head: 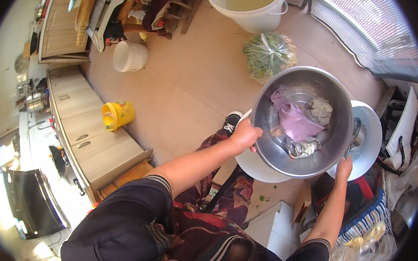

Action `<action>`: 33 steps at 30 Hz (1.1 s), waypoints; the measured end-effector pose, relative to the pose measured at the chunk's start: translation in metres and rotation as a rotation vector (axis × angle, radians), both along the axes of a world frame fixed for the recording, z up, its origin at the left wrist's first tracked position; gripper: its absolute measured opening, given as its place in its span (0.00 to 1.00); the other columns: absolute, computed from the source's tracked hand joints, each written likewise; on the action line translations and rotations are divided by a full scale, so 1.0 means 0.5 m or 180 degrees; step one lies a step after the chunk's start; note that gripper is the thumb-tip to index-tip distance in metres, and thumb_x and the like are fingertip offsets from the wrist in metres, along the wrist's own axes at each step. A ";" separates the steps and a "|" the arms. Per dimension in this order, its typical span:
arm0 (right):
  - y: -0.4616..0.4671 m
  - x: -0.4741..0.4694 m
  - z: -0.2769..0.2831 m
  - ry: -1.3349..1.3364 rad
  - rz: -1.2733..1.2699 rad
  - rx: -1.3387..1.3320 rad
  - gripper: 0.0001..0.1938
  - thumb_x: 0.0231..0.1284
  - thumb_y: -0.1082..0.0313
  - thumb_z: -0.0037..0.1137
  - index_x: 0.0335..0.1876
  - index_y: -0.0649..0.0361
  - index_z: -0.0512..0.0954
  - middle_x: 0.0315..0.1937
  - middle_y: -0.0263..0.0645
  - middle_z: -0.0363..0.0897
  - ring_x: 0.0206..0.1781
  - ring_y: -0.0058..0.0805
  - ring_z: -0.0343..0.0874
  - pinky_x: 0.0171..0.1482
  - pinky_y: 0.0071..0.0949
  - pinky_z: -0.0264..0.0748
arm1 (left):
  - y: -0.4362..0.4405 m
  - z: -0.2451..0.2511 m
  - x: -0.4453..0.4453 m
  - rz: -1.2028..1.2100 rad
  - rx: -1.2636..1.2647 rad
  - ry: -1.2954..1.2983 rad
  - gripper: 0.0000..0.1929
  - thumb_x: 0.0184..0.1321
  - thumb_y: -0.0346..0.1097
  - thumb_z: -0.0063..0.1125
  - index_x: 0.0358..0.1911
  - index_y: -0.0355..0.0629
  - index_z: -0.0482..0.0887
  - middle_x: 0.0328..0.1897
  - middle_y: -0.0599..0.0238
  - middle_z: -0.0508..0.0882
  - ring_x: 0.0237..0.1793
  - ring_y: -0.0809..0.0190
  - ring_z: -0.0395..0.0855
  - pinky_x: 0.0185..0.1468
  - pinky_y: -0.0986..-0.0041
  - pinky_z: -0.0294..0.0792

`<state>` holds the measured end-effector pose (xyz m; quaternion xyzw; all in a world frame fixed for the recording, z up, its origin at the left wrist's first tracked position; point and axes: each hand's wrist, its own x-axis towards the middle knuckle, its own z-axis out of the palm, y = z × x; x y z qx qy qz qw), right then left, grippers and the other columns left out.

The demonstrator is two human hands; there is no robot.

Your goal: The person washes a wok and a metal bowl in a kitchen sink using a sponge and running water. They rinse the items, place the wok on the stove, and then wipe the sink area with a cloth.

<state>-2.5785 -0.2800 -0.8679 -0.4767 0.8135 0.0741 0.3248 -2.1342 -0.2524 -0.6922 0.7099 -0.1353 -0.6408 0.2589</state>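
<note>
A steel basin (266, 149) is held up in front of me by my two hands. My left hand (245, 136) grips its left rim. At the lower right, my right hand (344, 167) is closed around the handle of a metal ladle (355, 133), close against the basin's rim. Inside the basin lie a pink cloth (298, 122), a greyish cloth (320, 110) and a patterned cloth (302, 148), all looking wet. Partly hidden behind the basin are a white tub (261, 169) on the left and a white bucket (373, 143) on the right.
Beyond the basin, a tied plastic bag of greens (260, 59) sits on the floor near a large white bucket (240, 17) of cloudy liquid. A yellow bucket (121, 115), a small white bucket (130, 58) and cabinets (84, 120) are at left. Bags (357, 212) crowd the right.
</note>
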 end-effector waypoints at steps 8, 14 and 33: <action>-0.041 0.066 -0.037 -0.3398 -0.2931 0.0103 0.11 0.66 0.67 0.52 0.48 0.62 0.79 0.36 0.38 0.82 0.35 0.31 0.81 0.38 0.29 0.80 | 0.003 0.004 -0.001 -0.0043 0.0037 -0.0043 0.19 0.52 0.25 0.49 0.49 0.28 0.73 0.33 0.54 0.82 0.17 0.62 0.78 0.13 0.74 0.69; 0.010 0.055 0.062 -0.3835 -0.3402 0.0110 0.05 0.70 0.66 0.49 0.46 0.54 0.73 0.24 0.26 0.67 0.17 0.10 0.58 0.13 0.12 0.50 | 0.007 -0.005 -0.005 -0.0015 0.0118 -0.0068 0.17 0.52 0.26 0.50 0.47 0.29 0.74 0.31 0.54 0.82 0.16 0.61 0.77 0.12 0.74 0.68; 0.215 0.111 0.494 -0.4025 -0.3346 -0.0944 0.22 0.70 0.69 0.50 0.68 0.58 0.64 0.23 0.28 0.62 0.16 0.10 0.56 0.14 0.11 0.54 | 0.019 -0.027 -0.006 -0.0023 -0.0002 -0.0063 0.07 0.52 0.27 0.54 0.30 0.29 0.77 0.21 0.58 0.77 0.12 0.61 0.74 0.11 0.74 0.67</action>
